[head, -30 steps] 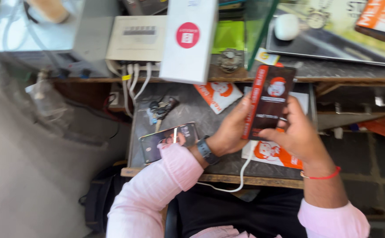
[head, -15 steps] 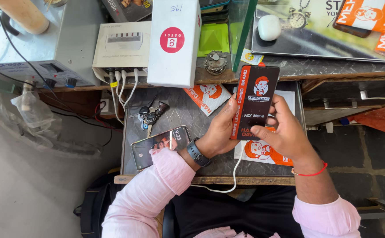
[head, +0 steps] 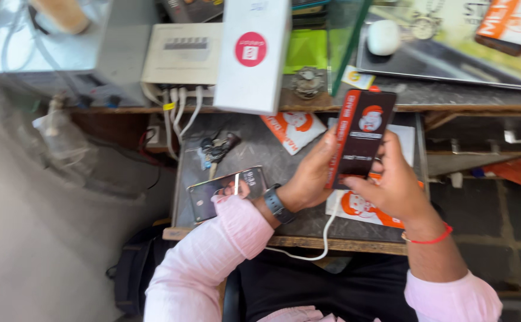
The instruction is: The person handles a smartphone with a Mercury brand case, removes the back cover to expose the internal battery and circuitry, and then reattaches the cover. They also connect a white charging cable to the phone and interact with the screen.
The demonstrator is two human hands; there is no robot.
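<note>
Held thing: a slim black and red carton (head: 361, 138) with a cartoon figure on its face, raised above the dark desk shelf (head: 254, 156)
Long axis: it runs nearly upright in the view, top end tipped slightly towards the back of the shelf
Left hand (head: 311, 179): grasps the carton's left long edge, fingers wrapped behind, a dark wristwatch (head: 274, 203) just below
Right hand (head: 395, 185): clasps the lower right corner, thumb across the front, red thread band (head: 430, 238) at the wrist
Nearer hand: both touch it, neither leads
Phone (head: 227, 191): one, lying flat on the shelf left of the carton, well apart from it
White and orange packets (head: 296, 128): at least two, under and behind the carton
White box with red disc (head: 253, 53): one, standing behind the shelf
</note>
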